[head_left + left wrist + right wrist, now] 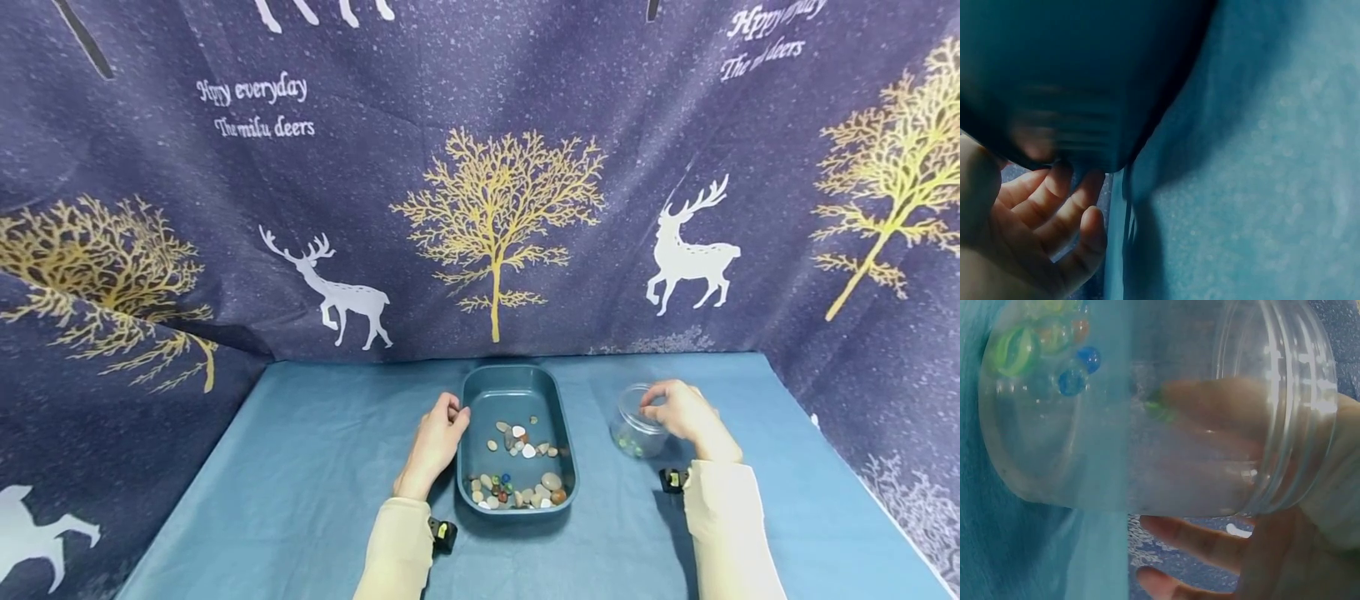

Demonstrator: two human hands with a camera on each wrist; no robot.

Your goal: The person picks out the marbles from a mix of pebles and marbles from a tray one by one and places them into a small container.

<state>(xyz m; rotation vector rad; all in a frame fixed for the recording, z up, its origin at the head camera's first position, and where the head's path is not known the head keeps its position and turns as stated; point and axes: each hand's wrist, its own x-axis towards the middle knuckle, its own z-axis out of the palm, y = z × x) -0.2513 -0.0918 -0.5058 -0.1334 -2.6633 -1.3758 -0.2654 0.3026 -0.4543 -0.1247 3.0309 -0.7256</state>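
My left hand grips the left rim of a dark teal tray. In the left wrist view its fingers curl up against the tray's outer side. Inside the tray lie pebbles and a few marbles, mostly along the near end and middle. At the right, my right hand reaches over the mouth of a clear plastic jar. Its thumb and forefinger are inside, pinching a green marble, while other fingers stay outside the jar wall. Several marbles rest at the jar's bottom.
A blue cloth covers the table, with the jar standing to the right of the tray. Behind the table hangs a dark blue curtain printed with deer and trees. Small black cameras are worn at both wrists.
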